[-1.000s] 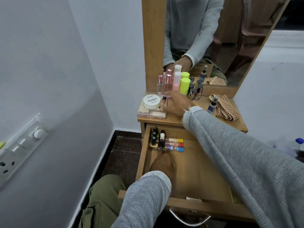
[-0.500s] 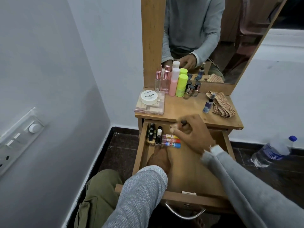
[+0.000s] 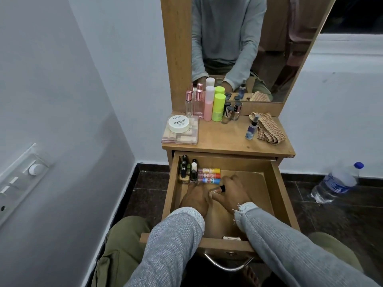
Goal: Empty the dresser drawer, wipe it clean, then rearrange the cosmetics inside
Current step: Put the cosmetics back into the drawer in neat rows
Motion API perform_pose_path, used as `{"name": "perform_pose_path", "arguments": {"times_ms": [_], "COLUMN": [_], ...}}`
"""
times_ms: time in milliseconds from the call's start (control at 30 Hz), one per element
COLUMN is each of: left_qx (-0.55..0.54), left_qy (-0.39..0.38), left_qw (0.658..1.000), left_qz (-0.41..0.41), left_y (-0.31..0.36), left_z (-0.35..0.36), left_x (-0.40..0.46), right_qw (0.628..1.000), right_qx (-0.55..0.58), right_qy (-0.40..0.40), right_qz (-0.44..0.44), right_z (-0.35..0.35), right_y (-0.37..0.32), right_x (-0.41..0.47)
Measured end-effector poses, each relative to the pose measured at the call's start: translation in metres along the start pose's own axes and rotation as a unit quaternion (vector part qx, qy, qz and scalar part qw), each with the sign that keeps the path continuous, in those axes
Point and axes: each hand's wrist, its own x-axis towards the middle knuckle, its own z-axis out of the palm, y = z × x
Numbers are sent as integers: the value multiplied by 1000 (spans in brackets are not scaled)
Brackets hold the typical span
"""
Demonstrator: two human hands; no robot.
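The wooden dresser drawer (image 3: 275, 189) is pulled open. In its far left corner stand several dark nail polish bottles (image 3: 187, 169), with three coloured lip balm tubes (image 3: 209, 175) lying beside them. My right hand (image 3: 232, 191) is inside the drawer, holding a small nail polish bottle (image 3: 217, 189) with a black cap on its side. My left hand (image 3: 195, 198) rests on the drawer floor, its fingertips touching the bottle's base. On the dresser top remain perfume bottles (image 3: 196, 104), a pink bottle (image 3: 209, 103), a green bottle (image 3: 218, 107) and more small polishes (image 3: 231, 111).
A white nail polish remover tub (image 3: 178, 124) sits on a clear palette case (image 3: 180, 136) at the top's left. A small spray bottle (image 3: 251, 128) and a checked cloth (image 3: 269, 129) lie at the right. A water bottle (image 3: 335, 183) lies on the dark floor. A mirror (image 3: 248, 48) stands behind.
My right hand picked a small polish bottle from the dresser top and brought it down into the drawer, beside my left hand. The view tilted downward.
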Motion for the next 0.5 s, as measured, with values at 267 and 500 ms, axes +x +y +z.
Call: {"name": "perform_pose_path", "arguments": {"times_ms": [267, 500], "left_qx": [9, 19], "left_qy": [3, 31], "left_qw": [1000, 999], "left_qz": [-6, -20], "left_y": [-3, -7], "left_z": [4, 7], "left_x": [3, 6], "right_qw": [1000, 998], "right_qx": [-10, 69], "right_qy": [1, 12], "right_qz": [-24, 1], "right_z": [-2, -4], "right_y": [3, 0], "right_x": [0, 2]}}
